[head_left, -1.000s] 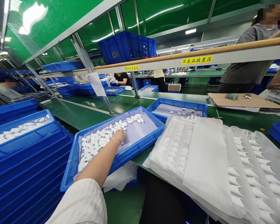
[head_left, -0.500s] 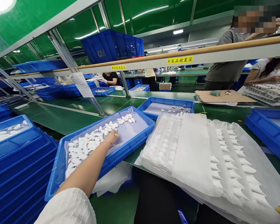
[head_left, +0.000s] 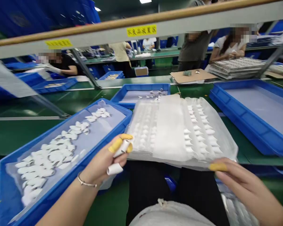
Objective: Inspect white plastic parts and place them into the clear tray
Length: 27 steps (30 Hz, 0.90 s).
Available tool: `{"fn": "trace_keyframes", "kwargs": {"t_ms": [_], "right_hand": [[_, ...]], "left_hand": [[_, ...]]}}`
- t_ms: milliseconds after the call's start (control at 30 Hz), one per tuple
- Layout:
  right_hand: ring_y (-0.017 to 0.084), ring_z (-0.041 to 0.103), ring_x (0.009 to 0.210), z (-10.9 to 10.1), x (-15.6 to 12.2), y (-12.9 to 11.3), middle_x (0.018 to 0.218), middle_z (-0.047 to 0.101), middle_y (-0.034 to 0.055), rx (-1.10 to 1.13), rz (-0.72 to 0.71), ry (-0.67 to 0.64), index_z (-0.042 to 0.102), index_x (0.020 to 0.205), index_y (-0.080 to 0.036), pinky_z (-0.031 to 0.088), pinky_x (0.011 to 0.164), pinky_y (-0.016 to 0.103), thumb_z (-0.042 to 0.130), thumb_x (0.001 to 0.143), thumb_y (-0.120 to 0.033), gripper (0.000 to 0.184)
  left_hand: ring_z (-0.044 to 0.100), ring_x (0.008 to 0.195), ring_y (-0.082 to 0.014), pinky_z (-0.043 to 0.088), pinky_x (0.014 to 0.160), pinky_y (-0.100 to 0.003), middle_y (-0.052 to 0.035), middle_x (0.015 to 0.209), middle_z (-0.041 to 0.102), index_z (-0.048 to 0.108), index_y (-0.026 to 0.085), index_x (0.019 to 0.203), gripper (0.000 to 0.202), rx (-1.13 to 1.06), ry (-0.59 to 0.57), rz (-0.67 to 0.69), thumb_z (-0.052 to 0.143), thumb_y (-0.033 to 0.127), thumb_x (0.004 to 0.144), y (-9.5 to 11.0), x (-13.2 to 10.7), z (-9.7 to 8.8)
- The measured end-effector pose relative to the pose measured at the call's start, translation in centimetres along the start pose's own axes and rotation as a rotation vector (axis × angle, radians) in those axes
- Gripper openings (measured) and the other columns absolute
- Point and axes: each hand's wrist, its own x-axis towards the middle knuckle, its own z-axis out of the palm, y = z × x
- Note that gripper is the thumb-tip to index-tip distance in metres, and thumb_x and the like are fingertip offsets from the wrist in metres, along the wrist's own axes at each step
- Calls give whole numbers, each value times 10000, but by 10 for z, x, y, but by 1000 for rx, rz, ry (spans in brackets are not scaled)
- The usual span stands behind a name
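My left hand (head_left: 116, 153), with yellow finger cots, is closed on small white curved plastic pieces (head_left: 122, 148). One is pinched at the fingertips, another sits lower between the fingers. It is raised between a blue tray (head_left: 101, 138) and a translucent blister tray (head_left: 226, 138). Many more such white pieces (head_left: 47, 157) lie loose on the blue tray's liner. Rows of them stand in the blister tray, and a white sheet (head_left: 169, 128) covers its middle. At that tray's near right corner is my right hand (head_left: 238, 179), fingers stretched out, holding nothing visible; contact with the edge is unclear.
Behind the blister tray, a smaller blue tray (head_left: 129, 94) holds a few pieces. On the right stands another blue tray (head_left: 250, 122) with a pale liner. A shelf rail (head_left: 103, 34) crosses overhead. Several people work across the green bench (head_left: 89, 102).
My left hand has left the blue tray, moving right towards the blister tray with white pieces in it. My right hand has come further into view. The camera has turned right.
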Motion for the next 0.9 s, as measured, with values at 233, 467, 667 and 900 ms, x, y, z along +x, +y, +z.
{"fn": "trace_keyframes", "kwargs": {"t_ms": [233, 467, 667, 900], "right_hand": [[165, 555, 760, 54, 16, -36, 843, 571, 20, 244, 71, -267, 589, 894, -202, 462, 692, 292, 615, 930, -292, 100], [175, 526, 810, 63, 5, -21, 845, 554, 13, 64, 47, -355, 545, 812, -181, 409, 694, 277, 709, 855, -204, 171], [183, 529, 801, 68, -1, -11, 848, 568, 18, 69, 44, -304, 541, 868, -188, 422, 719, 300, 680, 882, -258, 156], [179, 529, 817, 66, -4, -8, 898, 554, 48, 123, 52, -275, 592, 858, -182, 432, 720, 305, 491, 985, -242, 173]], "left_hand": [[265, 452, -34, 251, 423, -181, 43, 691, 493, 516, 228, 1215, 491, 0, -428, -272, 595, 564, 866, -95, 3, 93], [292, 469, -62, 249, 442, -190, 73, 605, 410, 513, 204, 1229, 519, 60, -421, -368, 561, 581, 876, -131, 11, 116], [314, 443, -63, 250, 437, -196, 66, 585, 454, 528, 196, 1209, 527, 36, -363, -392, 532, 606, 879, -137, 12, 117], [341, 443, -77, 293, 428, -196, 60, 561, 459, 527, 184, 1138, 562, -61, -340, -402, 499, 672, 861, -140, 17, 119]]}}
